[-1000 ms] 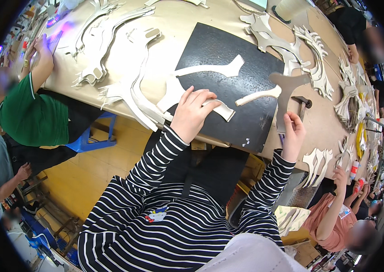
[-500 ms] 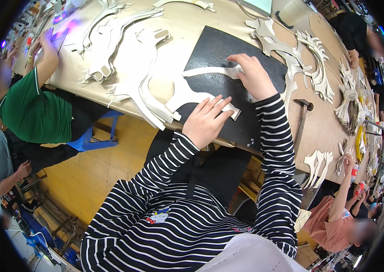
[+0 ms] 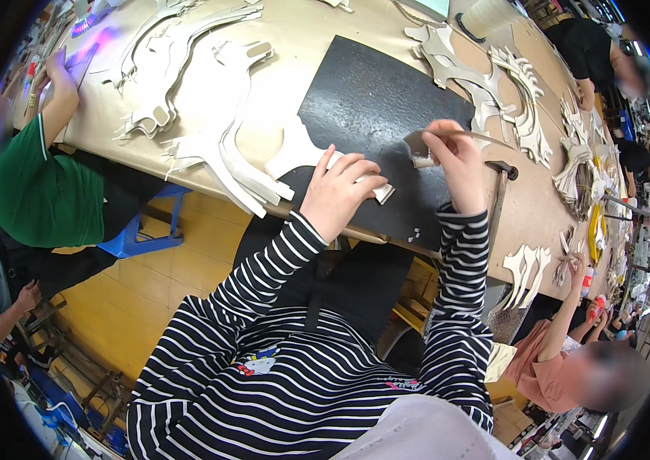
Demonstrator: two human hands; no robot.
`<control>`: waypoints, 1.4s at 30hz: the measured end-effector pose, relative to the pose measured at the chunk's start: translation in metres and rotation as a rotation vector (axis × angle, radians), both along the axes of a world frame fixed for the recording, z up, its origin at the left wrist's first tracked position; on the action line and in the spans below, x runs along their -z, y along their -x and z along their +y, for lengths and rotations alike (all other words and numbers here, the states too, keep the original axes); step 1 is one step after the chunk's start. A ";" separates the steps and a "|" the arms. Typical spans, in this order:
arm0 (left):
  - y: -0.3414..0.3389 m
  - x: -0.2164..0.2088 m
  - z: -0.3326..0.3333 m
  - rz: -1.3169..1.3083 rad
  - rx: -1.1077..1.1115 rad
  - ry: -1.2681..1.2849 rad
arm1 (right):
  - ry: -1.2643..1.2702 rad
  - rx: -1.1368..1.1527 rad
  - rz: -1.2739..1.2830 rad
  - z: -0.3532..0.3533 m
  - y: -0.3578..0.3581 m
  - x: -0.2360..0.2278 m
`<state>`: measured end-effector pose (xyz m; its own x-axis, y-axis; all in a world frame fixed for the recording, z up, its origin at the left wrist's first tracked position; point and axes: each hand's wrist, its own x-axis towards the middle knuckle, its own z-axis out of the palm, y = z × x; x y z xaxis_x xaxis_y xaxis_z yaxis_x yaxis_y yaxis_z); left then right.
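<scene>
On the black mat (image 3: 371,92) lies a cream, branching leather-like piece (image 3: 292,152). My left hand (image 3: 340,192) rests over its narrow arm, fingers spread lightly across it; the arm's squared end shows past the fingertips. To the right, my right hand (image 3: 457,165) pinches a slim curved strip (image 3: 414,146) of similar material, raised above the mat and turned so a brownish-grey side shows. One end of that strip points down toward the mat, while the rest runs out behind the hand to the right.
A hammer (image 3: 502,170) lies right of the mat. Stacks of cream cut pieces (image 3: 236,165) cover the table's left, with more pieces (image 3: 524,107) at right. Small white scraps (image 3: 414,233) sit near the mat's front edge. A green-shirted person (image 3: 49,195) works at left.
My right hand has lifted the strip off the mat, drawn it nearer and turned it over. My left hand stays on the branching piece, its fingers closer together.
</scene>
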<state>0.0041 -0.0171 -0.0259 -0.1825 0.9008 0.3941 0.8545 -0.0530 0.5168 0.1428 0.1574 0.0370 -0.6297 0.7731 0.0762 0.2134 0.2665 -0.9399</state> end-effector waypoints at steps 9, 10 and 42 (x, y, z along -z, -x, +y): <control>0.012 -0.005 0.025 -0.078 0.096 -0.011 | 0.517 0.168 0.198 -0.044 -0.046 0.011; 0.013 -0.006 0.027 -0.105 0.114 0.007 | 0.513 0.166 0.203 -0.046 -0.049 0.014; 0.010 -0.007 0.028 -0.086 -0.038 0.186 | 0.354 0.121 -0.182 -0.047 -0.025 0.030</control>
